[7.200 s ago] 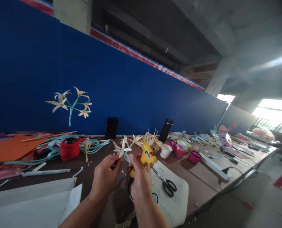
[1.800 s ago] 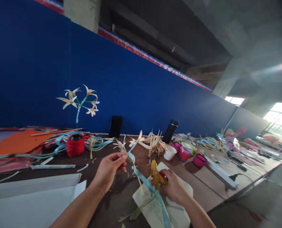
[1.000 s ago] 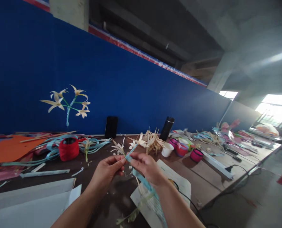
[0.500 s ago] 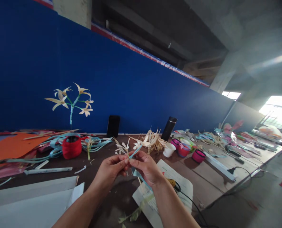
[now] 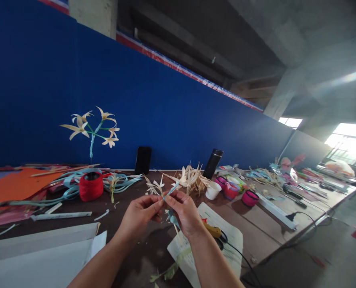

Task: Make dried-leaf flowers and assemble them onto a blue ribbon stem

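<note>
My left hand point(image 5: 141, 214) and my right hand point(image 5: 184, 212) meet above the table, both pinching the stem of a small pale flower piece point(image 5: 159, 186). Light blue tape wraps this stem, and a loose blue strip point(image 5: 173, 219) hangs beneath the right fingers. Behind the hands lies a heap of dried pale husk strips point(image 5: 196, 179). To the left a finished-looking spray of pale flowers point(image 5: 92, 132) stands on a blue-wrapped stem, rising from behind a red roll point(image 5: 91, 186).
A black phone point(image 5: 143, 160) and a dark bottle point(image 5: 213, 163) stand at the back. White cup point(image 5: 213, 190), pink containers point(image 5: 250, 197) and a power strip point(image 5: 276, 212) are right. A yellow-handled tool point(image 5: 212, 230) lies on papers point(image 5: 233, 250); white board point(image 5: 39, 256) at front left.
The right hand has shifted slightly, and the blue strip beneath it hangs shorter and closer to the fingers. More of the yellow-handled tool shows. The view has moved a little.
</note>
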The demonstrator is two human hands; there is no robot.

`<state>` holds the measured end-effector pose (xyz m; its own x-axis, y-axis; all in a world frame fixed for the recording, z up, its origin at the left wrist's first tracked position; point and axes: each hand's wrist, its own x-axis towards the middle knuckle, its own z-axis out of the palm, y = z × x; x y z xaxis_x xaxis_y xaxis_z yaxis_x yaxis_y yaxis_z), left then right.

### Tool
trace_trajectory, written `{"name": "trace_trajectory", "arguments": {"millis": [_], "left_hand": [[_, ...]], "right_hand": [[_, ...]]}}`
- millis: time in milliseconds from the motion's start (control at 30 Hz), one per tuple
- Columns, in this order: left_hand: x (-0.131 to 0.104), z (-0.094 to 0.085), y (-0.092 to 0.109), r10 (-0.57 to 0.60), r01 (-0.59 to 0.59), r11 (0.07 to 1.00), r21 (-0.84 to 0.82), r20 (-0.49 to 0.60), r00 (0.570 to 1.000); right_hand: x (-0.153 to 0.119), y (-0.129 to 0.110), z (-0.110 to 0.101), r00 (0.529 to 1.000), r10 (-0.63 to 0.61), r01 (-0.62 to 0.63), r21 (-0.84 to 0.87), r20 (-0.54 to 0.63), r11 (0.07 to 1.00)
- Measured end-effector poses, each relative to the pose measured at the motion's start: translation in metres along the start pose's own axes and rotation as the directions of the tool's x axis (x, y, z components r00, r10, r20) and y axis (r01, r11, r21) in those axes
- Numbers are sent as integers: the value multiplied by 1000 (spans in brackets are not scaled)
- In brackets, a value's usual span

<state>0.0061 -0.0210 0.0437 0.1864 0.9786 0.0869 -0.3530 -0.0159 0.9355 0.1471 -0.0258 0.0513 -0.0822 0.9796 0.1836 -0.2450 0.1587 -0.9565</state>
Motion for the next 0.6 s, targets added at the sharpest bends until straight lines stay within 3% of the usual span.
{"name": "trace_trajectory", "arguments": {"millis": [333, 600], "left_hand": [[-6, 3, 5, 158, -141, 955, 260, -43, 987], [-2, -2, -3, 152, -146, 968, 205, -14, 988]], "right_hand": [[-1, 0, 1, 1000, -5, 6, 25, -19, 1000], [-1, 1, 1, 1000, 3, -2, 46, -30, 999]]}}
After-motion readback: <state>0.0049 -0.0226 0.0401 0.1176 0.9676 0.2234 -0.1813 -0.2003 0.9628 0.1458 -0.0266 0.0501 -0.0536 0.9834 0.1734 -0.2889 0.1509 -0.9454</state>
